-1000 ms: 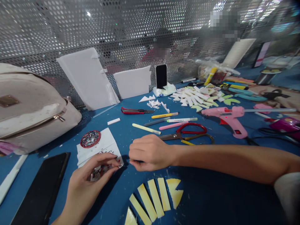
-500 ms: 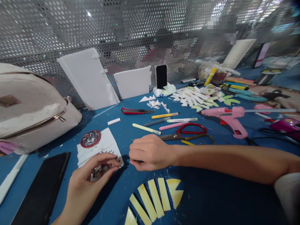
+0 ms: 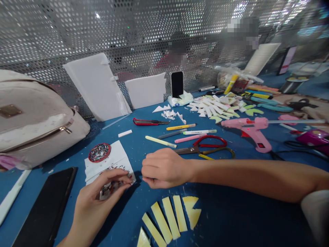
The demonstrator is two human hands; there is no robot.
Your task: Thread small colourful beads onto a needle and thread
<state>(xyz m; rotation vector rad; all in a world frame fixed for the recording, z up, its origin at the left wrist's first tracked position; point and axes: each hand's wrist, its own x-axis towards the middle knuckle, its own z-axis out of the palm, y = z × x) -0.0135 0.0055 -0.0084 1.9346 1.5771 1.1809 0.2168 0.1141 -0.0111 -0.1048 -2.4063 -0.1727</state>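
Unmoved since earlier, the bare left hand (image 3: 92,196) curls narrowly over speckled white paper (image 3: 120,155), its hold impossible to tell; the bare right hand (image 3: 166,168) stays fisted, contents hidden.

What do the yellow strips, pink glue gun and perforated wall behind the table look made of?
Yellow strips: probably foam or thick card, matte, with uneven yellow colouring.
Glue gun: likely moulded plastic, judging by its smooth, uniformly pink body.
Perforated wall: seemingly sheet metal, from its grey sheen and round holes.

My smooth desk (image 3: 246,219) has perforated metal panelling (image 3: 77,31) along its back edge; my creased paper (image 3: 120,153) looks matt.
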